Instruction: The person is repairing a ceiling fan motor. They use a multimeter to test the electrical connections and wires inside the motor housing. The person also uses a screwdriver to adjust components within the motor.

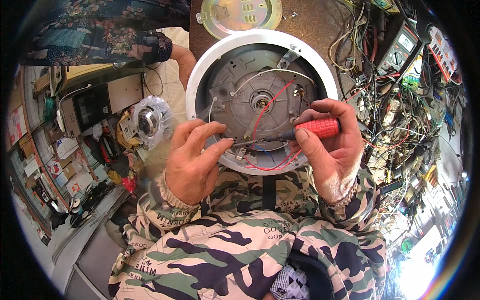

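Observation:
My right hand grips a screwdriver with a red handle, its shaft slanting left across a round white-rimmed metal housing. My left hand has its fingers curled at the housing's lower left, thumb and forefinger beside the screwdriver's tip; whatever they pinch is too small to make out. Inside the housing are a grey disc with a centre hub, a red wire, a blue wire, white wires and small metal brackets.
A yellowish round metal plate lies behind the housing on a wooden table. Another person's hand is at its upper left. Tangled cables, a multimeter and tools crowd the right. A plastic-wrapped round object sits left.

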Demonstrator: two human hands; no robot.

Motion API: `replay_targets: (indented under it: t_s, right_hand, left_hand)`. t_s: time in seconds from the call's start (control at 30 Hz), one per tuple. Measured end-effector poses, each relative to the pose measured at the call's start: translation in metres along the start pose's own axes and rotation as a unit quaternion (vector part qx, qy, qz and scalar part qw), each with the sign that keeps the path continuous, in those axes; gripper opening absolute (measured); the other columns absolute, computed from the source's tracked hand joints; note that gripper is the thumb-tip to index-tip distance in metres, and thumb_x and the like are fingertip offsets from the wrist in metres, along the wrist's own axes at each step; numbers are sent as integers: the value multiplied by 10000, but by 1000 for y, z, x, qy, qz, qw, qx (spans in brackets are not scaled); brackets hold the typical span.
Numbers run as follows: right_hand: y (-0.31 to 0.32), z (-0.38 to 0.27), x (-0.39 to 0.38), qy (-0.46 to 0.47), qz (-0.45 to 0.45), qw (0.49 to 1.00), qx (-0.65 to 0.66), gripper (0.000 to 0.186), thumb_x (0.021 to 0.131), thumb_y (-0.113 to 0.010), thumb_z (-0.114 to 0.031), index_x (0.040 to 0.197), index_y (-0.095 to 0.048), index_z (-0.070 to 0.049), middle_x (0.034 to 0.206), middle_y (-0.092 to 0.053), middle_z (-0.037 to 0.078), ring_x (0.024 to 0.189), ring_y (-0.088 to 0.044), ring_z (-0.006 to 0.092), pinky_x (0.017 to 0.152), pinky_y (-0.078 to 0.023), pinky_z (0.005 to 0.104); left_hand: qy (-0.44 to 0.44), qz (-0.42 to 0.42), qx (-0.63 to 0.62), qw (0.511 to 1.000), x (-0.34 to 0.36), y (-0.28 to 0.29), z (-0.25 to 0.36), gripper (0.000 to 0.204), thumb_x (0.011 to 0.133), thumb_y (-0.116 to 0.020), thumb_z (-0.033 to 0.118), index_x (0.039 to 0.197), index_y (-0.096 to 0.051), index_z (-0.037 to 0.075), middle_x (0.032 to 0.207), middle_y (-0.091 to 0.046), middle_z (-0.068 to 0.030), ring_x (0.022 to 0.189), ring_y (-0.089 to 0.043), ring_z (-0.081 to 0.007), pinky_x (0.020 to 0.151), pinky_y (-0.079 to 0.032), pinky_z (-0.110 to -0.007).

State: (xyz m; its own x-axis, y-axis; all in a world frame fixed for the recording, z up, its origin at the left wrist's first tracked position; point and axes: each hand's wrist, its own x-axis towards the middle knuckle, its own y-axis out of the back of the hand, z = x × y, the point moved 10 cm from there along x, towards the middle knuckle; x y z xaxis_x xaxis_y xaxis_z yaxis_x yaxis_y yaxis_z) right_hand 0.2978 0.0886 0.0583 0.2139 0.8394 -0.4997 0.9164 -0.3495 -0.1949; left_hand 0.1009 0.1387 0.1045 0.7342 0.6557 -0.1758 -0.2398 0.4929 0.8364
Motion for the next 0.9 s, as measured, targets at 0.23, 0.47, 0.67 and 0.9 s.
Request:
replay_targets:
  t_s: [0.23,0.47,0.67,0.9]
  right_hand:
    - [-9,8,11,-19,-44,997,-57,437,951,-709,-61,1328,-492,-14,1113,-626,96,955,-644,136,838,-539,283]
    - [-23,1,20,63,-79,982,-162,381,910,-710,-30,1255,-551,-7,972,-683,126,886,-683,173,810,-538,312]
    - [-37,7,23,27,-138,968,-210,412,949,-696,-19,1311,-502,1,1105,-642,91,1016,-628,127,921,-504,283]
    - [-51,2,26,104,-124,964,-213,373,874,-722,9,1217,-577,1,943,-668,164,837,-708,273,775,-547,335]
  left_hand:
    - [34,35,11,999,-3,-1,-9,491,645,-616,-72,1115,-723,23,1251,-639,-161,1140,-558,-388,994,-462,-468]
    - [125,170,2,977,-22,21,-43,508,761,-718,-52,1263,-652,-9,1313,-607,-218,1181,-599,-376,1027,-471,-438]
    - [171,164,-70,969,-33,8,-60,515,812,-736,4,1316,-629,-15,1383,-592,-213,1289,-575,-371,1092,-446,-450]
    - [161,146,-56,974,-30,11,-59,532,804,-751,1,1322,-628,-17,1406,-585,-206,1308,-567,-360,1101,-437,-448]
